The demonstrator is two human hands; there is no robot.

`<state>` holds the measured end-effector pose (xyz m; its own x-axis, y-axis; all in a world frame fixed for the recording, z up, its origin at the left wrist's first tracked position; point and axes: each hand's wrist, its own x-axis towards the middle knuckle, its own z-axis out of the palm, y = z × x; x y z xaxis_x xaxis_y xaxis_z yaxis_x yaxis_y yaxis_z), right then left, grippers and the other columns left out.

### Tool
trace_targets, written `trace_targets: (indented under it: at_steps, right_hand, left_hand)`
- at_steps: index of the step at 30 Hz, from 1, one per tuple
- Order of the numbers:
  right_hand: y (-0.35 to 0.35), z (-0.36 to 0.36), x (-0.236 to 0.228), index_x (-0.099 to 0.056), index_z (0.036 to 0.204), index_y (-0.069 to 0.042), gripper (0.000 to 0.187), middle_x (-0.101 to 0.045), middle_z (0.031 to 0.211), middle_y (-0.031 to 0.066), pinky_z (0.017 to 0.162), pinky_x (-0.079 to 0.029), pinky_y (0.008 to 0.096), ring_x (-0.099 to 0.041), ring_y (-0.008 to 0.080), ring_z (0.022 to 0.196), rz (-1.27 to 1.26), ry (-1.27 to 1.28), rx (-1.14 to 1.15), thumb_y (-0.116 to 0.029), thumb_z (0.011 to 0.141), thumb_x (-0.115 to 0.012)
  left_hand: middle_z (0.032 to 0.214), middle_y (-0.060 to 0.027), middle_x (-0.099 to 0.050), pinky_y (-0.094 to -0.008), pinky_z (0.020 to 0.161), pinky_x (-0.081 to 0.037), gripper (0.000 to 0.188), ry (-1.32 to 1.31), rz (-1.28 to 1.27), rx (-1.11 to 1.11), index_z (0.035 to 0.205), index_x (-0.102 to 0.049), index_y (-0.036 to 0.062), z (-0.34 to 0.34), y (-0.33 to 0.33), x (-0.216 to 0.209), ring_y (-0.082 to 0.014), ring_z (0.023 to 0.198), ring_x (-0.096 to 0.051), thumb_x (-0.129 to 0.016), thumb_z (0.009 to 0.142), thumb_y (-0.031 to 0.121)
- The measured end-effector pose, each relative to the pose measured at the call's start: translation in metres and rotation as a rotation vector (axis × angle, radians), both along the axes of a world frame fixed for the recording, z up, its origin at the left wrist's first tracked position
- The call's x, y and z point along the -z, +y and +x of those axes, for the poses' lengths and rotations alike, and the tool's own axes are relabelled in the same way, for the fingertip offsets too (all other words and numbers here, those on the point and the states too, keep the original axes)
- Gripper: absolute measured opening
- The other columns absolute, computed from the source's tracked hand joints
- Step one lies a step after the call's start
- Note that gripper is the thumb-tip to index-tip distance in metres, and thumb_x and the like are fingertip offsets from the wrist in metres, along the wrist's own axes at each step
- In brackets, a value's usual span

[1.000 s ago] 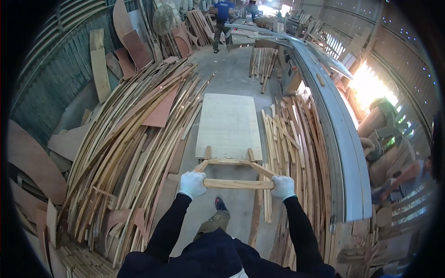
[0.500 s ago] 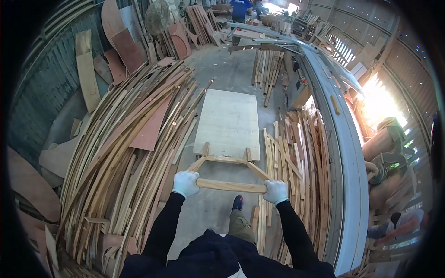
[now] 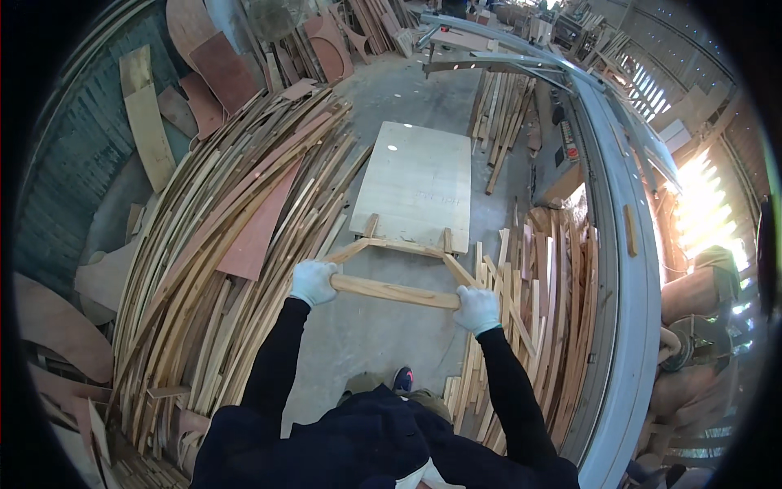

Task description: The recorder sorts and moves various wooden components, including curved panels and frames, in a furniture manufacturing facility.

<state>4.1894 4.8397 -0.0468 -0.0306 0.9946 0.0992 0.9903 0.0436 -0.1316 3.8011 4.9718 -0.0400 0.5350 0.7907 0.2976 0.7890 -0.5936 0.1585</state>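
Wooden handcart handle (image 3: 395, 290) gripped at each end by gloved left hand (image 3: 313, 282) and right hand (image 3: 477, 310), plywood deck (image 3: 415, 183) ahead, curved wood strips (image 3: 236, 236) crowding both sides — wheels hidden.

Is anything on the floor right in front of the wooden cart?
Nothing visible lies ahead of the cart: the concrete floor looks bare. Wood strips crowd its left side, more boards the right.

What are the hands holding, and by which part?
A wooden push cart, by its crossbar handle: left hand grips the left end, right hand the right end.
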Motion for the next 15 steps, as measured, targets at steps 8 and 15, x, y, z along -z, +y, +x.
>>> trace_targets:
  at_steps: [8,15]
  right_hand:
    - [0.15,0.197,-0.004,-0.063,0.074,-0.014,0.017,-0.065,0.07,0.0099,0.065,-0.052,0.0456,-0.066,0.0336,0.069,-0.031,-0.087,-0.122,-0.018,0.061,-0.072]
    - [0.268,0.333,-0.01,-0.063,0.079,-0.016,0.024,-0.066,0.075,0.0059,0.076,-0.048,0.0432,-0.066,0.0293,0.076,-0.066,-0.123,-0.094,-0.016,0.058,-0.074]
  left_hand:
    - [0.072,-0.0062,-0.063,-0.0447,0.062,-0.05,0.019,-0.008,-0.128,-0.104,0.075,-0.062,0.0167,0.182,0.089,0.008,-0.029,0.069,-0.066,-0.073,0.064,0.027]
    - [0.074,-0.0054,-0.064,-0.0417,0.068,-0.053,0.016,-0.067,-0.286,0.011,0.079,-0.058,0.0143,0.309,0.211,0.007,-0.0278,0.073,-0.067,-0.069,0.069,0.018]
